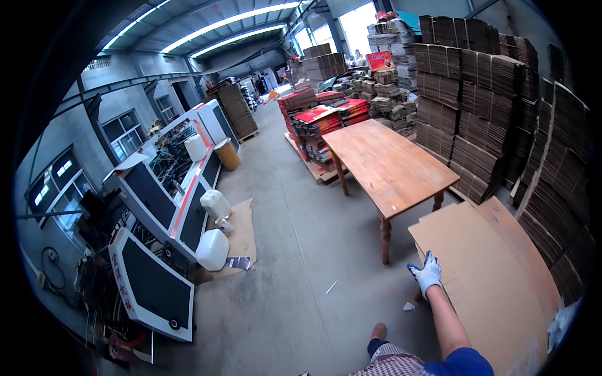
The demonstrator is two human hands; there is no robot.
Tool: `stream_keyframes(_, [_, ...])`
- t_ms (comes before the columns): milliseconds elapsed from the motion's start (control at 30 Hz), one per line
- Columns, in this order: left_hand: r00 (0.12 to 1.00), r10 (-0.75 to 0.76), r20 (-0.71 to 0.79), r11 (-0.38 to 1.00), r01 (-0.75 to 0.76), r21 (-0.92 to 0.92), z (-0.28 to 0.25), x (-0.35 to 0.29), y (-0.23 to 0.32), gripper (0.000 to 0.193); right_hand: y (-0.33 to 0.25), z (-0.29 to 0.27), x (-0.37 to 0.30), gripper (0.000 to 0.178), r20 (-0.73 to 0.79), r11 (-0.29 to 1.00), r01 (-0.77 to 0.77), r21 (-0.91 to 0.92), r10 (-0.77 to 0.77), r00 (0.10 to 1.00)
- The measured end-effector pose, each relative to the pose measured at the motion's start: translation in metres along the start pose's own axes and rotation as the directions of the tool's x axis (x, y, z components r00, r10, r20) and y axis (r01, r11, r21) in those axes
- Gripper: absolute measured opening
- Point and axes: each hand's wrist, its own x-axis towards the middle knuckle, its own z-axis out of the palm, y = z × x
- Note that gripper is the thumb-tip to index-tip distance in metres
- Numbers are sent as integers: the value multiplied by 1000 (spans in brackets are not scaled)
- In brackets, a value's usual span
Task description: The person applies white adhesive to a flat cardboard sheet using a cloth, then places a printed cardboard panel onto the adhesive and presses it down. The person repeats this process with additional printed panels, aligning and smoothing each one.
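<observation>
My right hand (427,274), in a white glove with blue fingers, lies at the left edge of a flat brown cardboard sheet (480,250). Its fingers are spread apart, with nothing visibly held between them. Part of the sheet's edge is hidden behind the hand. More board (520,241) shows along the right side of the sheet. My left hand is out of the picture.
A wooden table (392,166) stands ahead of the cardboard, with red printed stacks (320,116) behind it. Bundled cardboard (476,103) is piled high on the right. On the left are a long machine (150,194) and white jugs (213,249). A pale crumpled thing (563,326) lies far right.
</observation>
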Motion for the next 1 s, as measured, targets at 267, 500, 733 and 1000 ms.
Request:
stream_keyframes(267, [996, -87, -9, 996, 87, 8, -18, 108, 152, 39, -65, 53, 163, 133, 198, 905, -158, -395, 252, 947])
stream_keyframes(500, [989, -146, 17, 989, 145, 42, -46, 213, 247, 38, -91, 91, 222, 137, 211, 741, -392, -545, 574, 791])
stream_keyframes(733, [966, -232, 117, 958, 206, 201, -83, 355, 332, 38, -60, 144, 240, 136, 36, 581, -442, -684, 632, 774])
stream_keyframes(1000, [998, -57, 38, 985, 50, 166, -109, 538, 501, 36, -91, 146, 263, 125, -95, 425, -631, -649, 778, 621])
